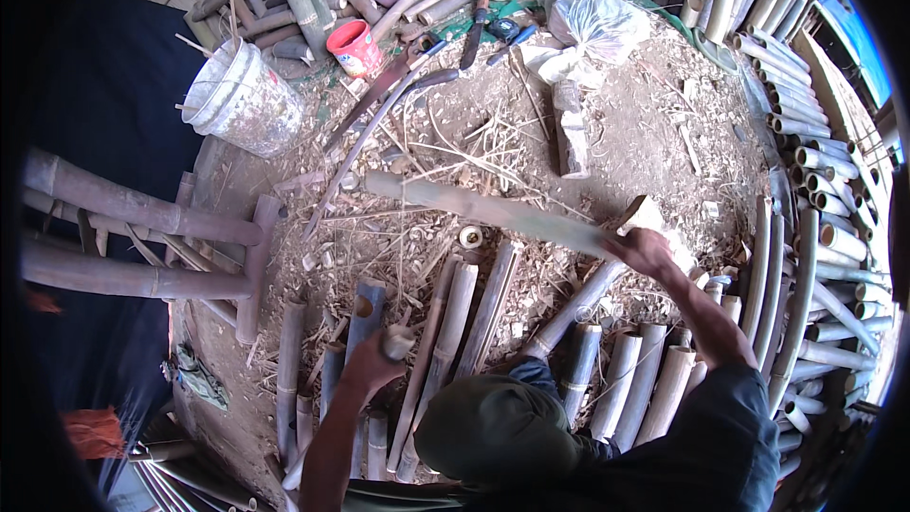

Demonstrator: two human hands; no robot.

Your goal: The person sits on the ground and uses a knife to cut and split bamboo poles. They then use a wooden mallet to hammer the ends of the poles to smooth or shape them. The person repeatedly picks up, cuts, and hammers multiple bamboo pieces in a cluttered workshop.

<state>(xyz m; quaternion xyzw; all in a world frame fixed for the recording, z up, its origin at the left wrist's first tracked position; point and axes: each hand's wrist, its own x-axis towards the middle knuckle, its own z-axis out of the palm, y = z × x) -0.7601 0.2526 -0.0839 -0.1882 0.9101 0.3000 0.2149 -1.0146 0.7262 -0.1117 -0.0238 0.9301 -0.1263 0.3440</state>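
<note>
My right hand (pixel 642 254) is closed round the right end of a long flat grey-green strip (pixel 493 210). The strip reaches left across the shavings, blurred, and I cannot tell whether it is split bamboo or a blade. Beside that hand is a pale wooden block (pixel 641 212). Lower left, my left hand (pixel 375 360) is wrapped round a bamboo piece (pixel 398 342), whose rounded pale end shows above the fingers. A blue-grey bamboo tube (pixel 366 311) with a hole in its side stands just behind that hand. Several upright bamboo tubes (pixel 451 318) stand between the two hands.
Wood shavings (pixel 493 152) cover the ground. A splattered white bucket (pixel 242 100), a red pot (pixel 354 47) and a saw (pixel 379 95) lie at the far left. A filled plastic bag (pixel 595 24) and a short log (pixel 571 133) are beyond. Stacked bamboo (pixel 825 171) lines the right; a bamboo frame (pixel 142 199) juts from the left.
</note>
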